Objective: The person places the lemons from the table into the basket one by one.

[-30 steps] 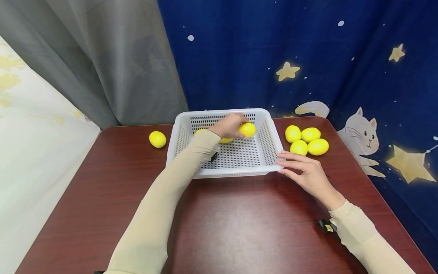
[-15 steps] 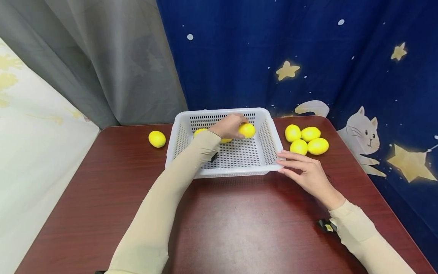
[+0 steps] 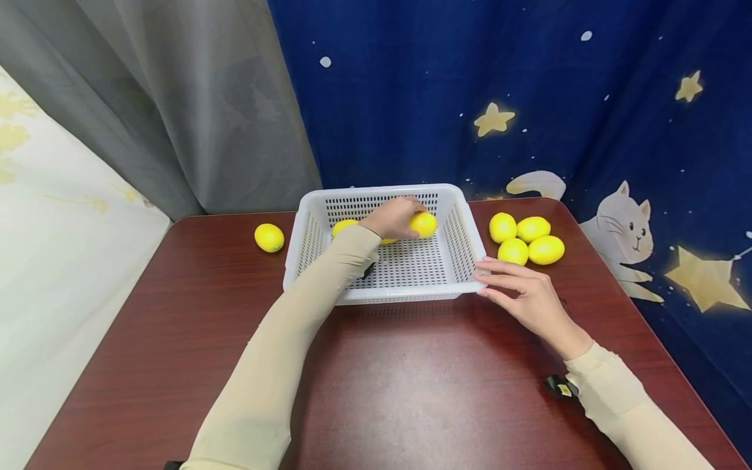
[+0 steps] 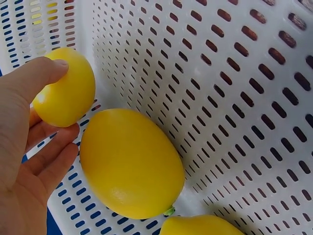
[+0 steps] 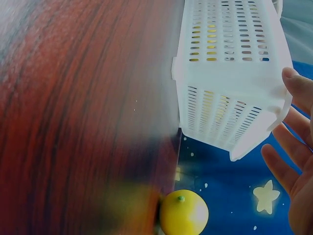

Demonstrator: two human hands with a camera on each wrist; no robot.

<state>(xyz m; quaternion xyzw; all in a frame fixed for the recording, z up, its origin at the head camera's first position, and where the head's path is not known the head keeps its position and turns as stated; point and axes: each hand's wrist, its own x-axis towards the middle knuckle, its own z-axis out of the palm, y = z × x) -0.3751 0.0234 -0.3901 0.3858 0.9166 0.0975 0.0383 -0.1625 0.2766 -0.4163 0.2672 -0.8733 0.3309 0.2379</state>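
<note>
Left hand [image 3: 395, 218] holds a lemon [image 3: 423, 224] between thumb and fingers inside the white basket [image 3: 411, 292].

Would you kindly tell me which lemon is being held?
The rightmost lemon in the white basket, held in the left hand's grip; the other lemons lie in the basket or on the table.

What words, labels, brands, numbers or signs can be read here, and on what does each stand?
None readable: no text shows on the lemons, white basket or table.
Too small to read: the pale patch on the black device by the right sleeve, if it bears text.
Blue curtain: printed pictures, such as stars and a cat, no lettering visible.
</note>
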